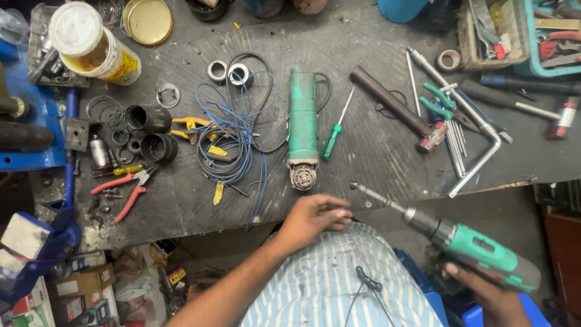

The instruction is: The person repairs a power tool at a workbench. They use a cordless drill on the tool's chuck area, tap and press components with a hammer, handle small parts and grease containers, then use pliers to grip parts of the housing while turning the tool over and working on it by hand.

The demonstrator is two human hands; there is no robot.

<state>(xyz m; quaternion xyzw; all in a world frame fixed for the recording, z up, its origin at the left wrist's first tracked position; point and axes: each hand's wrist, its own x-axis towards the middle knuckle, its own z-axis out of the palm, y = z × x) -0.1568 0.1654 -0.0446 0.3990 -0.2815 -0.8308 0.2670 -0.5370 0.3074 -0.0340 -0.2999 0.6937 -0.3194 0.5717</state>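
My right hand (484, 293) grips the handle of a green cordless drill (478, 248) at the lower right; its long bit (378, 197) points up-left toward the workbench's front edge. My left hand (315, 218) hovers at the bench edge just below a green angle grinder (302, 130), fingers loosely curled; whether it pinches a small part I cannot tell. The grinder lies lengthwise with its head toward me. A green-handled screwdriver (334, 136) lies right of it.
A tangle of blue and black wire (233, 130) lies left of the grinder. Red-handled pliers (124, 188), black cylindrical parts (148, 118) and a white jar (91, 42) sit at left. Metal rods, a dark tube (387, 100), green pliers (445, 103) and tool trays (520, 33) are at right.
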